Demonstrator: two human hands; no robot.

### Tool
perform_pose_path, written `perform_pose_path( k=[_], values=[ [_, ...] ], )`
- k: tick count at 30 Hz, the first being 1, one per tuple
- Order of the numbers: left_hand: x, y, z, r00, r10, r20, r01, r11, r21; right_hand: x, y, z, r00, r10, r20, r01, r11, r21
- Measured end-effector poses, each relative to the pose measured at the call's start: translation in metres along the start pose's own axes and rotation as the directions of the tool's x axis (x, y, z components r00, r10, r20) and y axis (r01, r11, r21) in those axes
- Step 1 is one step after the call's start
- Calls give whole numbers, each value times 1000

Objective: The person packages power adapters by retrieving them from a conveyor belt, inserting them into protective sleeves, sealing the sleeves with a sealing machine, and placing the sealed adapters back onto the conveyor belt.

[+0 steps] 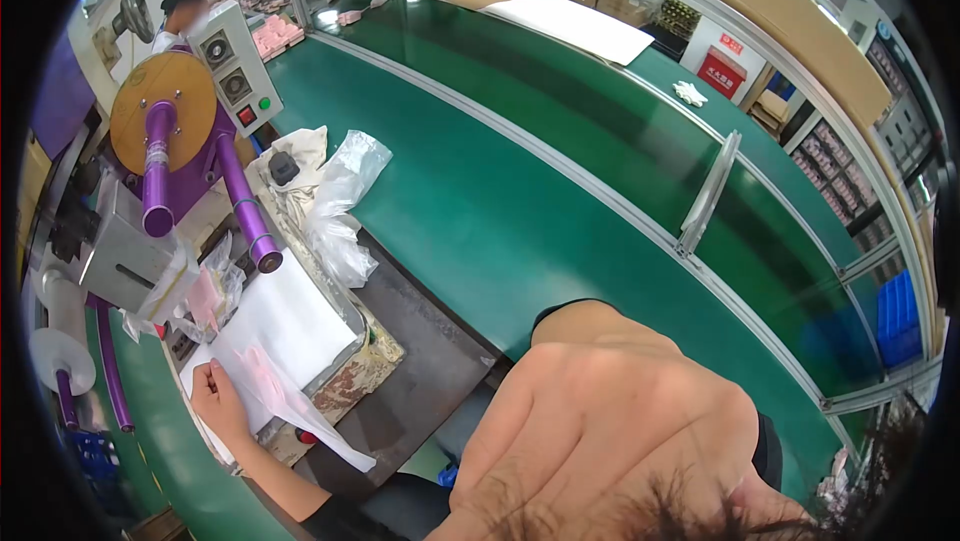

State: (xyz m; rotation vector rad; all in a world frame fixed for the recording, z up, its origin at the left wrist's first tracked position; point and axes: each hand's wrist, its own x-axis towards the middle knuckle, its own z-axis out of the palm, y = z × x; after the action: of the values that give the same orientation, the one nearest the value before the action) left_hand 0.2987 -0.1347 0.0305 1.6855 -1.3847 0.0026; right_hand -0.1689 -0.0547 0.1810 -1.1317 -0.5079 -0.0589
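My left hand [219,405] is over the white sheet on the machine's worktable, its fingers curled at the edge of a clear plastic bag [328,433]. Something soft and pink [266,378] shows through that bag. Very near the camera, my right hand [620,411] fills the lower right with its back turned to me; its fingertips are hidden, so what it holds, if anything, does not show. Beyond the left hand, another clear bag with a pink piece [207,298] lies against the machine's metal housing [130,251].
Purple rollers [245,203] and a control box [232,66] with red and green buttons rise at the left. Crumpled clear bags [342,211] and a white cloth [300,153] lie behind the worktable. A green conveyor [480,206] with metal rails runs across. A co-worker [183,13] is far left.
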Motion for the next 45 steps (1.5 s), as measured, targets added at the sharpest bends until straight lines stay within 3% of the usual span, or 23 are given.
perform_pose_path(
  k=[8, 11, 20, 29, 45],
  values=[
    [-2, 1, -6, 996, 80, -25, -80, 996, 28, 11, 3, -12, 996, -14, 92, 6, 997, 83],
    [-3, 3, -6, 1000, 5, -14, -5, 1000, 10, 20, 8, -18, 991, -21, 134, 9, 996, 91],
    [-5, 6, -13, 999, 24, -35, -24, 1000, 18, 71, 21, -38, 969, -55, 239, 28, 993, 117],
    [-2, 9, -7, 1000, 13, 12, -13, 999, 48, 68, 23, -40, 959, -156, 238, 124, 982, 144],
    [-7, 17, -3, 999, 49, 1, -48, 991, 122, 59, 20, -44, 949, -156, 275, 110, 979, 174]
  ],
)
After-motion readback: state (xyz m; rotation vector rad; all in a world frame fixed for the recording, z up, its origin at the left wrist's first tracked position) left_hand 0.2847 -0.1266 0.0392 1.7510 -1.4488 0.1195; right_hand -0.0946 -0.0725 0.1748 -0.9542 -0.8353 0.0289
